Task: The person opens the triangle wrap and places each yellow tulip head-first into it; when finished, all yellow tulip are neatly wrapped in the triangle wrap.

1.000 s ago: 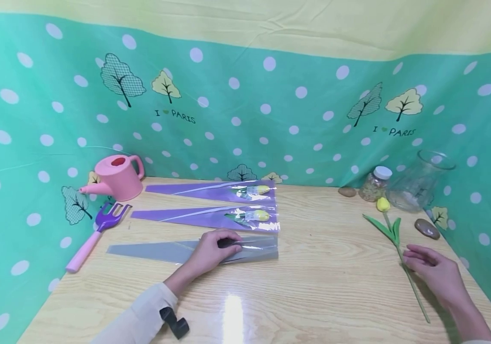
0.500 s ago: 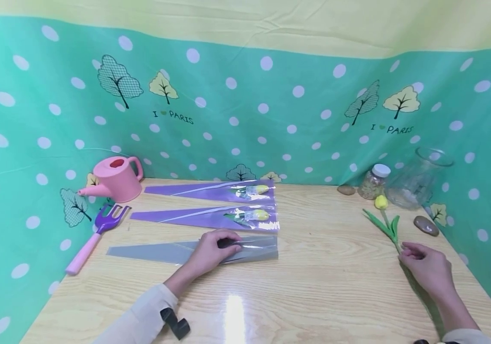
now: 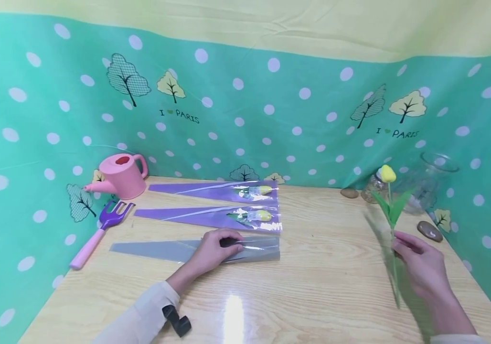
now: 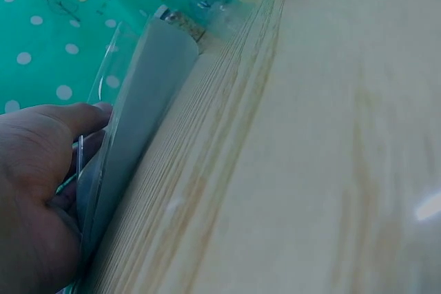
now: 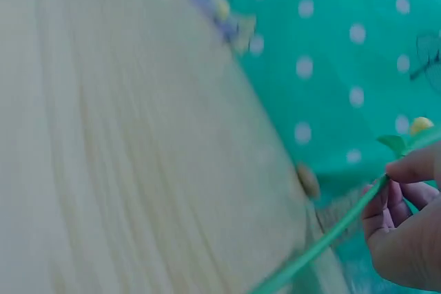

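Right hand (image 3: 419,267) pinches tulip (image 3: 389,200) upright; left hand (image 3: 213,251) presses sleeve (image 3: 159,249).

The artificial tulip (image 3: 389,200) has a small yellow closed bud at the top, two pointed green leaves below it and a long thin green stem. It stands nearly upright, lifted off the bench (image 3: 323,267), pinched at mid-stem by the right hand (image 3: 419,267). The empty flower sleeve (image 3: 176,250) is a long, flat, greyish translucent cone lying on the bench, its narrow tip pointing left and its wide mouth right. The left hand (image 3: 211,253) presses on it near the mouth.
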`<action>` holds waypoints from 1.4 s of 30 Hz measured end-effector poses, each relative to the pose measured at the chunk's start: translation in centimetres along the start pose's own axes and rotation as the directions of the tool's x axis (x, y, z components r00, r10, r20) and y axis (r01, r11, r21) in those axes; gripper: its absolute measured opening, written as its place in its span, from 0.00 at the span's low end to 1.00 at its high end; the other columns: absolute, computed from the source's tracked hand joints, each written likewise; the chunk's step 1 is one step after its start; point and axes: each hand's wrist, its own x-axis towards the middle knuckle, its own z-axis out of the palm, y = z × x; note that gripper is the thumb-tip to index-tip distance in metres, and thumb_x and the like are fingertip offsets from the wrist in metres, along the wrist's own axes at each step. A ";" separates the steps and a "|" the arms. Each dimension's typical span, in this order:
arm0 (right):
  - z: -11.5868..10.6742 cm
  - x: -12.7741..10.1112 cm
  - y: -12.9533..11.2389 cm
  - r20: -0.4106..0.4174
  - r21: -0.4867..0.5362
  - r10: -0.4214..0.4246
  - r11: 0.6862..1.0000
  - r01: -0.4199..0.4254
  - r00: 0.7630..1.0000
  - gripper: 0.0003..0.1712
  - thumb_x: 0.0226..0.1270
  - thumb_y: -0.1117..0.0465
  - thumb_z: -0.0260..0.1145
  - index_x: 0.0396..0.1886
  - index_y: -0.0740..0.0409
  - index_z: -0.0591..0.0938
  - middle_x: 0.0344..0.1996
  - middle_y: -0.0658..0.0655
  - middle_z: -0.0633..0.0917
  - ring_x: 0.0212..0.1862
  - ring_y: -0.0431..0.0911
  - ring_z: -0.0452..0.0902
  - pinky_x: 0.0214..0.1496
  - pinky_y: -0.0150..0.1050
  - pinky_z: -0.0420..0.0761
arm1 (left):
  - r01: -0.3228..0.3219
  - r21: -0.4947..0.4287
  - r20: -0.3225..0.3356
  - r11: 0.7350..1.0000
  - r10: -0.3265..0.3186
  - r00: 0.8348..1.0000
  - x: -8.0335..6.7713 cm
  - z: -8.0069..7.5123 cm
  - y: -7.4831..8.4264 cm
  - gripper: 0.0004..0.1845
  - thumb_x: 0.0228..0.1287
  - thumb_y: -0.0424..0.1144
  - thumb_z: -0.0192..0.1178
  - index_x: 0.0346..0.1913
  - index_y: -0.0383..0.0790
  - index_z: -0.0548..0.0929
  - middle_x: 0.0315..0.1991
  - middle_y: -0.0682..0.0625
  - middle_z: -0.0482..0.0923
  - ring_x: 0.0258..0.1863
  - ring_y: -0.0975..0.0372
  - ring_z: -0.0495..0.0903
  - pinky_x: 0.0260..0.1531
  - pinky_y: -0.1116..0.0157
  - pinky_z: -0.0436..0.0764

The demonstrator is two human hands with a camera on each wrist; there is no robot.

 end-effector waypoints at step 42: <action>21.5 -3.1 -0.4 -0.057 0.669 0.255 0.728 -0.153 0.965 0.16 0.76 0.70 0.60 0.58 0.56 0.69 0.46 0.49 0.76 0.52 0.42 0.79 0.66 0.39 0.83 | -0.001 -0.004 0.019 1.000 0.001 1.000 0.4 0.2 0.4 0.11 0.61 0.43 0.75 0.47 0.54 0.91 0.50 0.58 0.88 0.56 0.60 0.84 0.62 0.61 0.80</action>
